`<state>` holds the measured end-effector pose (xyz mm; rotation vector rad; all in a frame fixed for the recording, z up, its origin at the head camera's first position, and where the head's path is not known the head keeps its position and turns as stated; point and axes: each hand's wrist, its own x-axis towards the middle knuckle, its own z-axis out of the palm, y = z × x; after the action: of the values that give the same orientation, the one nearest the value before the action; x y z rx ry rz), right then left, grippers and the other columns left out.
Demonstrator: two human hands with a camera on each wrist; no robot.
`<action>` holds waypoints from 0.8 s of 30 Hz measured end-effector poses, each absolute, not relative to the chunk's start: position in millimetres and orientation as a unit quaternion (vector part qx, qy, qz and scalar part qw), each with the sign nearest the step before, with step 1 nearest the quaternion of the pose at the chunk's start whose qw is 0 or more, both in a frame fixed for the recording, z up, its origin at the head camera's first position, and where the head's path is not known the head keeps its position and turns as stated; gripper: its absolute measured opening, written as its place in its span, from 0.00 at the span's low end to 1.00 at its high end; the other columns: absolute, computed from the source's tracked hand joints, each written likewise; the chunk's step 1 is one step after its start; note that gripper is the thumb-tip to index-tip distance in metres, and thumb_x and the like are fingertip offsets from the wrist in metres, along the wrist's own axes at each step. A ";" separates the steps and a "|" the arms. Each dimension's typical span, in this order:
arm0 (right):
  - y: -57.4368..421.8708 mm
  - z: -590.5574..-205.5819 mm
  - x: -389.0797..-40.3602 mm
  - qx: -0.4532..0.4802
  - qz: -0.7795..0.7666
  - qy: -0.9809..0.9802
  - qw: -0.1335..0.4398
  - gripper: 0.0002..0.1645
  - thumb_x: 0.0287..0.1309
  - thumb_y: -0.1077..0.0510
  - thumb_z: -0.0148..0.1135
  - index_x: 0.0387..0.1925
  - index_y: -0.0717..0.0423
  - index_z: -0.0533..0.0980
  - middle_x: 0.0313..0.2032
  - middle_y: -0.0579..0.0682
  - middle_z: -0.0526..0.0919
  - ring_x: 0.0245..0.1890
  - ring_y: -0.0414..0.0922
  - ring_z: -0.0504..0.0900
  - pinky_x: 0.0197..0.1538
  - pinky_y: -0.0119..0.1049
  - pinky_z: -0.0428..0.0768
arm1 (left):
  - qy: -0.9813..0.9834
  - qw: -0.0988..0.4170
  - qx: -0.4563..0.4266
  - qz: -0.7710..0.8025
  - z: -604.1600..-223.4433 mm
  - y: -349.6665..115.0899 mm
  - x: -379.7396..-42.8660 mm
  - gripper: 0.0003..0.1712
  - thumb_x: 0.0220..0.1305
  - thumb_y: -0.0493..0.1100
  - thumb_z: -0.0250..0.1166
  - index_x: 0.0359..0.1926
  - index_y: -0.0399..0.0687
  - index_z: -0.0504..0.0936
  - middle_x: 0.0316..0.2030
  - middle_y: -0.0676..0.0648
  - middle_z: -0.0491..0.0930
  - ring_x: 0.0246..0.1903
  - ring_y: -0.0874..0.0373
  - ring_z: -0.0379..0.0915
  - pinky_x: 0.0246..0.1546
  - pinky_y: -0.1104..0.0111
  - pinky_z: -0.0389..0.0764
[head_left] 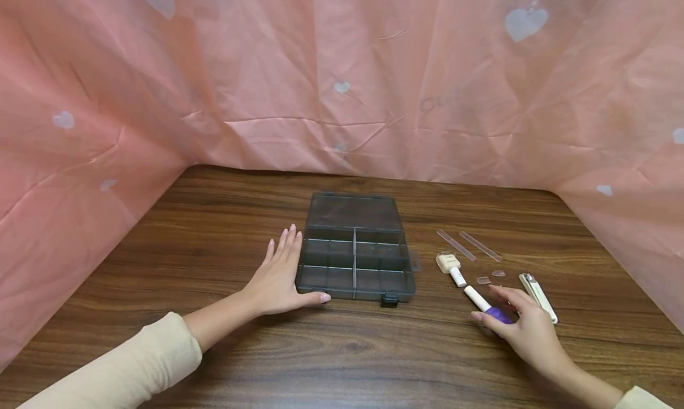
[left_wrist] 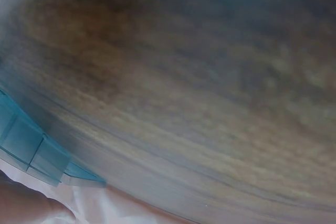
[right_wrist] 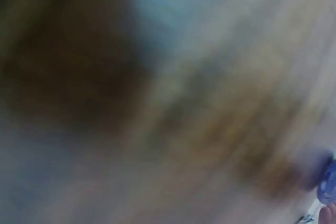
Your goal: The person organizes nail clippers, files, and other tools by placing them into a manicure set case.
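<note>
The purple bottle is lying right of the box, its white cap pointing far-left, between the parted thumb and fingers of your nearer, right hand; your left hand, fingers straight, is resting beside the box.

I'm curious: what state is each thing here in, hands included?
Storage box: lid open.
Beige bottle: on its side, capped.
Purple bottle: on its side, capped.
Nail clipper: lying down; whether folded, unclear.
Two clear strips: lying flat, apart.
Clear nail tips: lying apart.
Left hand: fingers straight, beside the box.
Right hand: curved around the purple bottle, grip unclear.
</note>
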<state>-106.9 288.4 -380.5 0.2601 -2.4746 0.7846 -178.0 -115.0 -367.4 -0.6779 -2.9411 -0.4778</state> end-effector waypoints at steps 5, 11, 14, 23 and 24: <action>294.6 -388.4 -101.3 0.083 0.283 -0.917 0.269 0.31 0.26 0.61 0.80 0.38 0.69 0.79 0.36 0.62 0.82 0.38 0.12 0.62 0.34 0.07 0.67 | -0.963 0.039 -0.224 -0.146 -365.0 -112.4 -179.5 0.73 0.42 0.79 0.57 0.70 0.30 0.40 0.71 0.33 0.36 0.72 0.42 0.31 0.70 0.47 0.40; 296.1 -392.0 -96.8 0.064 0.270 -0.924 0.265 0.29 0.25 0.59 0.80 0.37 0.64 0.80 0.34 0.58 0.83 0.35 0.14 0.64 0.31 0.11 0.66 | -0.964 0.037 -0.223 -0.140 -364.6 -111.5 -182.4 0.72 0.42 0.79 0.58 0.70 0.29 0.42 0.71 0.32 0.37 0.72 0.42 0.33 0.70 0.48 0.41; 296.2 -393.0 -93.7 0.056 0.265 -0.927 0.260 0.28 0.25 0.59 0.80 0.36 0.64 0.81 0.33 0.57 0.82 0.32 0.15 0.65 0.29 0.12 0.66 | -0.964 0.033 -0.225 -0.139 -365.3 -110.7 -183.4 0.72 0.42 0.78 0.58 0.70 0.29 0.42 0.71 0.32 0.37 0.72 0.42 0.33 0.70 0.49 0.41; 300.8 -396.4 -88.9 0.046 0.244 -0.932 0.264 0.25 0.22 0.63 0.79 0.31 0.63 0.81 0.29 0.54 0.80 0.26 0.19 0.65 0.25 0.16 0.65 | -0.963 0.027 -0.229 -0.140 -368.3 -107.7 -186.0 0.72 0.42 0.79 0.57 0.70 0.29 0.41 0.71 0.32 0.37 0.72 0.42 0.33 0.71 0.51 0.42; 301.4 -396.5 -88.8 0.046 0.242 -0.933 0.263 0.24 0.21 0.63 0.79 0.30 0.64 0.81 0.29 0.54 0.80 0.26 0.19 0.65 0.25 0.16 0.65 | -0.963 0.026 -0.229 -0.139 -368.4 -107.4 -186.1 0.72 0.43 0.79 0.57 0.70 0.29 0.41 0.71 0.32 0.37 0.72 0.42 0.33 0.71 0.51 0.42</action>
<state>-88.8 301.4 -396.5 0.1241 -2.5228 0.6532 -186.1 -107.4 -368.4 -0.7072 -2.9770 -0.4285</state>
